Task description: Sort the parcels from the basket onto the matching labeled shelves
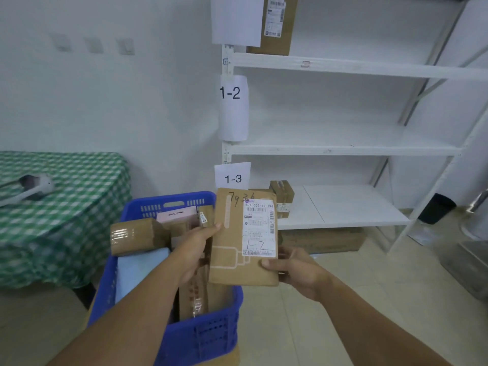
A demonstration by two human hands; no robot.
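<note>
Currently a flat cardboard parcel (237, 233) is held upright at centre frame, just above the far right corner of the blue basket (200, 336); its left edge is gripped by the left hand (196, 249), fingers curled round it; its lower right corner is pinched by the right hand (295, 270), thumb laid on the front face. A handwritten "1-2" (254, 245) is seen on the shipping label; the matching 1-2 sign (230, 93) hangs on the rack upright, upper centre, beside the middle shelf (330, 133).

Risks judged from here:
- the 1-3 shelf (351, 204), lower centre, lies nearest and carries a small box (282, 196); a hasty reading could send the parcel there
- the scrawled mark could be mistaken for another number
- the loose paper sign could be brushed off during the lift
</note>
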